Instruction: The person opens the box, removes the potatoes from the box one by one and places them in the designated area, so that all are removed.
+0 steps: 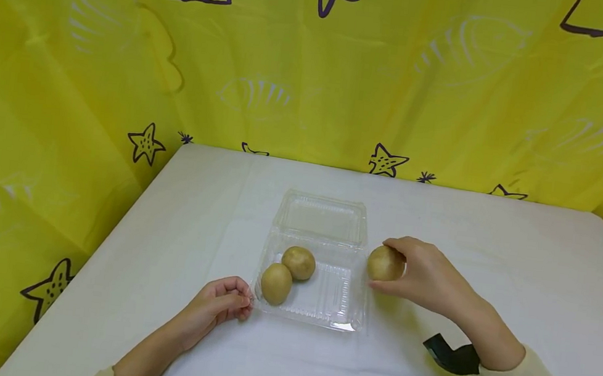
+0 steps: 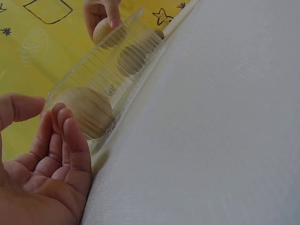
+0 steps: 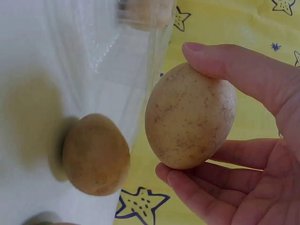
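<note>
Two brown, potato-like ovals (image 1: 298,263) are seen from the head in a clear, rectangular plastic box (image 1: 298,316), its near left corner pinched by the left hand (image 1: 218,304); rightward, a third oval (image 1: 384,264) is grasped by the right hand (image 1: 427,280). From the left wrist, that hand is cropped; from the right wrist, a further oval (image 3: 96,154) is shown, another cut off.

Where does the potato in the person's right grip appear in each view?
Head: potato just right of the clear plastic container, below and right of the picture's centre.
Left wrist: potato near the top edge, left of centre.
Right wrist: potato near the middle, slightly right of centre.
Shared landmark: the clear plastic container.
</note>
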Tool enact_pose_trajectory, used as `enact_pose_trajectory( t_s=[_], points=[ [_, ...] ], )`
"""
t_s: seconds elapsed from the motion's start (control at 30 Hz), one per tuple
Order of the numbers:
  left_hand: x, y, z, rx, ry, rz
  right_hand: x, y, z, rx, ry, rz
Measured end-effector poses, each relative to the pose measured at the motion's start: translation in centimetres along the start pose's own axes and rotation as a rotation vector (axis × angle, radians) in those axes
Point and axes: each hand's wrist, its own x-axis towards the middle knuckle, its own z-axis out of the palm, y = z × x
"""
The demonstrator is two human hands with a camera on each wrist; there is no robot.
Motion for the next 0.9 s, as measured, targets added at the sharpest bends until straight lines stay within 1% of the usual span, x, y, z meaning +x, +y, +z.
enact_pose_trajectory(
  t_s=[0.13,0.33,0.43,0.67,0.9],
  points=[
    [-0.1,-0.1,0.0,-0.005,0.002,0.003,-0.3,0.8,-0.3,0.008,-0.018,-0.007],
    [0.0,-0.2,-0.1,-0.013,-0.008,0.015,-0.7,2.0,-1.4,0.029,-0.045,0.078],
    [0.1,-0.2,-0.1,-0.013,-0.005,0.014,-1.1,2.7,-2.0,0.031,-0.049,0.102],
    [0.1,-0.1,-0.1,-0.011,0.003,0.01,-1.7,4.5,-3.0,0.033,-0.044,0.099],
    [0.0,0.0,0.0,-0.015,0.001,0.012,-2.5,6.4,-3.5,0.025,-0.033,0.141]
  ],
)
